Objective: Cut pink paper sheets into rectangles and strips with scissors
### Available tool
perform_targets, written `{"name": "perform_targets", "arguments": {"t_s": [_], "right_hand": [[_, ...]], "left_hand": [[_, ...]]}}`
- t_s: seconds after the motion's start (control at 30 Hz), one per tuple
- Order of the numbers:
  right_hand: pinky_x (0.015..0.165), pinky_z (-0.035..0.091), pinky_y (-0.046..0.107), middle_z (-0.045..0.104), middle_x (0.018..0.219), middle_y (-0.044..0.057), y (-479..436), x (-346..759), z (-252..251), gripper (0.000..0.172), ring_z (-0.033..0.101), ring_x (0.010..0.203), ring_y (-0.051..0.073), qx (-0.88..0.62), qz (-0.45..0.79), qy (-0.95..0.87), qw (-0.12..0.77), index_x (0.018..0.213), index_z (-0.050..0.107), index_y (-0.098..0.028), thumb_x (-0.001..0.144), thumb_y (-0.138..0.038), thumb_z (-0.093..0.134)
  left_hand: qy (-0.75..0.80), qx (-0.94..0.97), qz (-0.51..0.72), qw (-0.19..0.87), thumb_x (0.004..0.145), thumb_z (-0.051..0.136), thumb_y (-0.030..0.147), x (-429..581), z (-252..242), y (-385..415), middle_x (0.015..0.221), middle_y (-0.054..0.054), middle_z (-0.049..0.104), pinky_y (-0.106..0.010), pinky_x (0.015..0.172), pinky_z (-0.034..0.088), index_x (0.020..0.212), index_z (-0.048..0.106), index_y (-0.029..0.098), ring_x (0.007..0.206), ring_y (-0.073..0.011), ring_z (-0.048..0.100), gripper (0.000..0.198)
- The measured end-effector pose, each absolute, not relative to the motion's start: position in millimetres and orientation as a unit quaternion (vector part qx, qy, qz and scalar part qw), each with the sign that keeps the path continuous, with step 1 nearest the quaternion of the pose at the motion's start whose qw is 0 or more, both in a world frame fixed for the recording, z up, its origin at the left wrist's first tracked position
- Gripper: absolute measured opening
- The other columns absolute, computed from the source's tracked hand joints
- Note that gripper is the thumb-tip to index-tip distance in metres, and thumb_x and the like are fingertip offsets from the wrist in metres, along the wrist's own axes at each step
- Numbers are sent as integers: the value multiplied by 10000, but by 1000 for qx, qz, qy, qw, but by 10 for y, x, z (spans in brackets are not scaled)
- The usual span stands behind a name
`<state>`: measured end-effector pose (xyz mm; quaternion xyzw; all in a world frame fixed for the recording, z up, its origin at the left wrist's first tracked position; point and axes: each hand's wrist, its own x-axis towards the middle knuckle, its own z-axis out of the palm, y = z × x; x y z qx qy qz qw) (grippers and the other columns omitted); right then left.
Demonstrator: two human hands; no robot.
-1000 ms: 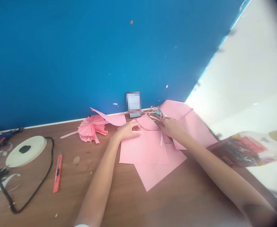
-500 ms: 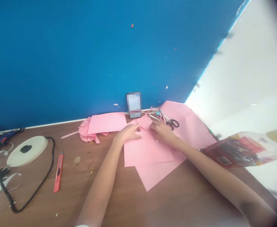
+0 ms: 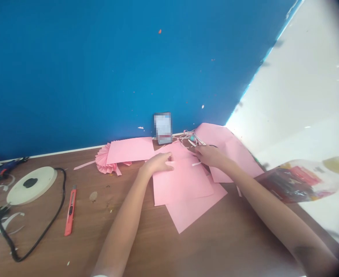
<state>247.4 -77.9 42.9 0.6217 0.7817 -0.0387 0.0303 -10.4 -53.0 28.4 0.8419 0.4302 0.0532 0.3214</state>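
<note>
Pink sheet (image 3: pixel 183 184) near the tabletop's (image 3: pixel 215 238) far edge
My left hand (image 3: pixel 158 163) pinched it; my right hand's (image 3: pixel 211 156) grip was hidden. Unweighted, it could slide.

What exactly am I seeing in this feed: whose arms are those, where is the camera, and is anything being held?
There is no machine here. A person works with bare hands, and the single camera sits on their head, looking forward and down, so both arms are theirs. The left hand rests on the far edge of the top pink sheet, which lies over another pink sheet on the brown table. The right hand lies beside it on the paper, near a tangle of paper strips. I cannot tell whether either hand grips anything. Left of the hands are a pleated pink fan, a red box cutter, a white round disc and a black cable. A plastic bag lies at right.
</note>
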Motion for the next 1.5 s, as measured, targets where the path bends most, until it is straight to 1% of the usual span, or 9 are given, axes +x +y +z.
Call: {"name": "perform_targets", "arguments": {"t_s": [0.13,0.23,0.4,0.6,0.8,0.9,1.03,1.27,1.5], "right_hand": [[620,385,311,667,897,119,-755,2602,465,194,626,763,251,643,-35,760,90,892,624,-193,828,-184,442],[614,380,311,664,894,123,-778,2621,504,226,625,744,252,646,-22,758,90,935,629,-197,844,-203,422],[592,346,279,661,868,110,-820,2530,616,287,605,741,237,658,-16,753,-3,990,618,-221,902,-279,351],[563,300,252,671,789,62,-800,2450,681,299,578,679,197,661,-40,735,-146,962,628,-228,906,-306,345],[541,292,245,663,717,40,-810,2444,719,277,549,610,169,657,-66,722,-208,938,627,-212,885,-307,373],[547,324,236,680,736,28,-833,2458,730,247,568,583,150,652,-152,724,-169,923,605,-213,889,-310,381],[578,380,244,680,717,5,-836,2493,656,191,589,531,139,628,-271,728,-43,918,608,-225,869,-301,440],[647,399,296,679,910,94,-771,2549,554,223,627,804,239,669,-138,730,-17,914,605,-205,873,-261,393],[642,389,330,667,950,145,-783,2525,490,278,630,813,282,671,-82,737,8,953,582,-169,912,-303,342]], "left_hand": [[433,839,54,325,666,657,361,-95,267,-538,1043,-30,632,-266,716,417,950,570,236,919,-209,584,322],[435,834,61,334,687,644,384,-102,264,-537,1033,-33,635,-266,700,425,949,588,239,874,-198,591,304],[409,817,139,382,722,628,392,-175,270,-479,919,-56,642,-274,689,458,1005,615,207,794,-182,604,338],[378,802,263,381,754,623,306,-248,344,-430,997,-81,645,-294,743,472,1002,621,208,870,-190,606,267],[384,810,180,405,762,602,345,-228,341,-451,932,-59,638,-284,713,463,1001,612,203,812,-177,597,278],[389,821,112,403,761,582,351,-208,312,-468,900,-42,635,-270,693,456,960,596,192,790,-167,593,255],[405,828,63,384,736,578,345,-204,293,-486,848,-25,627,-244,634,431,890,584,190,745,-156,581,218],[425,820,42,380,726,571,346,-236,268,-472,862,-17,627,-230,627,406,949,604,211,740,-146,572,263],[415,824,45,383,800,509,424,-216,254,-468,869,-18,630,-225,588,374,850,596,199,716,-139,556,247]]}}
